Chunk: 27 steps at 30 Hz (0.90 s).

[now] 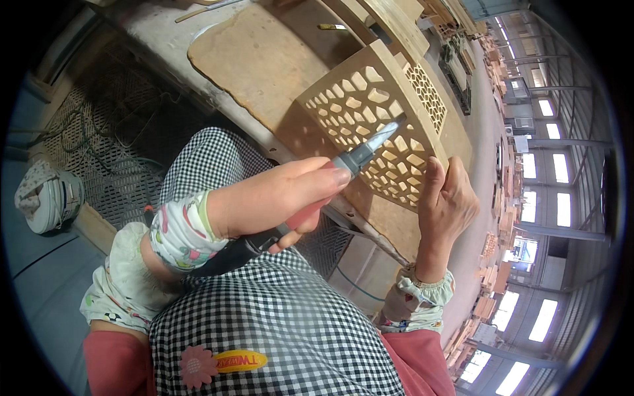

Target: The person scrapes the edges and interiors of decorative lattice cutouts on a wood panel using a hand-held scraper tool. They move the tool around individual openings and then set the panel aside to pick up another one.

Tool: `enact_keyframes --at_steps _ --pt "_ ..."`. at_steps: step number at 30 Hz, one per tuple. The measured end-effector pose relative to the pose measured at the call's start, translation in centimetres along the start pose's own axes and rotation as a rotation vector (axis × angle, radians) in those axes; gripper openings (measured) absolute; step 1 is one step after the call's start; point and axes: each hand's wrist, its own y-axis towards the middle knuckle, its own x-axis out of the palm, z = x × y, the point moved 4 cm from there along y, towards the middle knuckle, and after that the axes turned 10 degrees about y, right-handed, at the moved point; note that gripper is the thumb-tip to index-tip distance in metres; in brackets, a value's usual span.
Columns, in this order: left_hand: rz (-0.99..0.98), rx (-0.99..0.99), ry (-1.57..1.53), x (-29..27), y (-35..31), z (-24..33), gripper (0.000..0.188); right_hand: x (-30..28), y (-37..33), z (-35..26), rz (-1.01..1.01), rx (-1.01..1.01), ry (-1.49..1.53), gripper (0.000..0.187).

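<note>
My left hand (290, 191) is wrapped around a red-and-black handheld power tool (356, 157). A pointed metal blade sticks out of its grey collar, in front of a perforated wooden panel (362, 109). Whether the tip touches the wood I cannot tell. The panel stands tilted, with many irregular cut-out holes across its face. My right hand (449, 203) grips the panel's near right corner, thumb on the near face and fingers behind. Beyond the panel's edge shows a second piece with a finer lattice (426, 96); how they join is hidden.
A brown board (244, 66) lies on the worktable under the panel. Behind stand curved wooden parts (396, 30), beside a dark metal strip (456, 76). A yellow-handled tool (331, 27) lies on the board. At the left, a white bucket (49, 201) with cloth stands by slatted flooring and hoses.
</note>
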Motion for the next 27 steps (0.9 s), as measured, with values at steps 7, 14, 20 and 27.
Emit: enact_keyframes --at_steps 7,14,20,27 --pt "-0.02 0.031 0.041 -1.2 0.7 0.9 0.035 0.0 0.3 -0.7 0.0 0.002 -0.012 0.056" --pt "-0.064 0.007 0.031 -1.4 -1.3 0.3 0.036 -0.5 0.6 -1.1 -0.02 0.014 -0.024 0.056" --pt "0.02 0.02 0.122 -2.0 -0.6 0.9 0.034 -0.3 1.0 -1.3 -0.016 0.053 0.048 0.057" --pt "0.139 -0.072 0.315 -2.8 -3.7 -3.8 0.028 0.0 2.8 0.0 -0.165 0.067 0.091 0.05"
